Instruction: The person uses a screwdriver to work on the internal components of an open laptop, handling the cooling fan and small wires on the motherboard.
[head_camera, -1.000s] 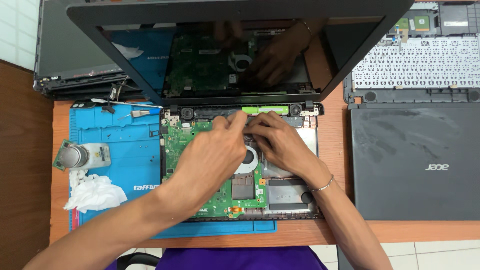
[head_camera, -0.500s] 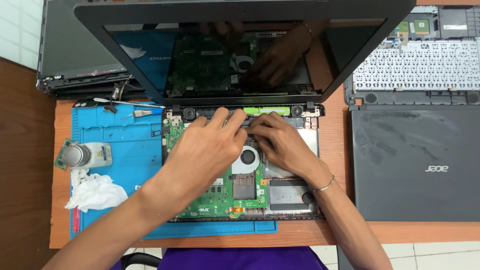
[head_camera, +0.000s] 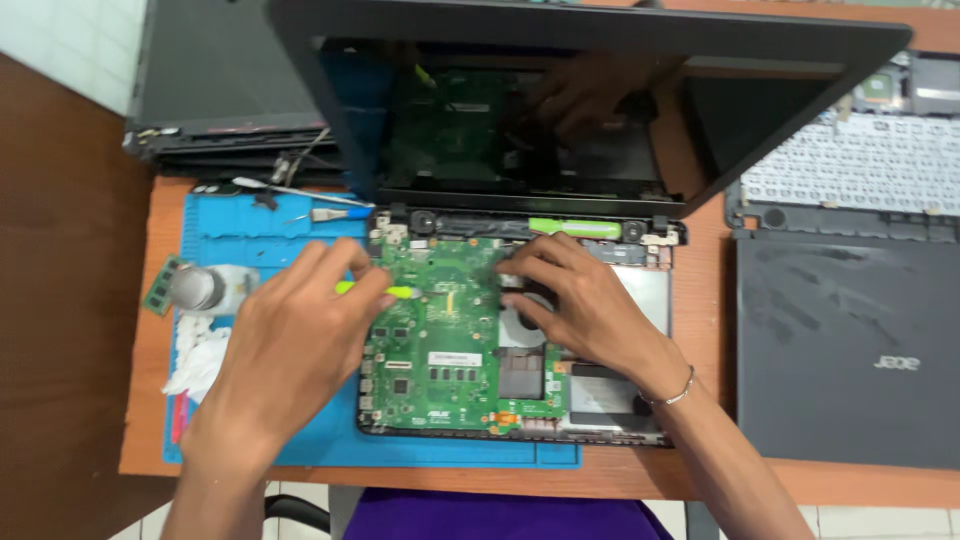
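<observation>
Over the green motherboard, left hand pinches a yellow-green tool, long axis pointing right toward right hand, whose fingers press flat, holding nothing.

An opened laptop base lies flat on the bench, its lid standing up at 12 o'clock. Its green motherboard is exposed and fills the left part, with a round fan at 3 o'clock of the board. A slim yellow-green tool lies tilted across the board's 10 o'clock corner, partly hidden.
</observation>
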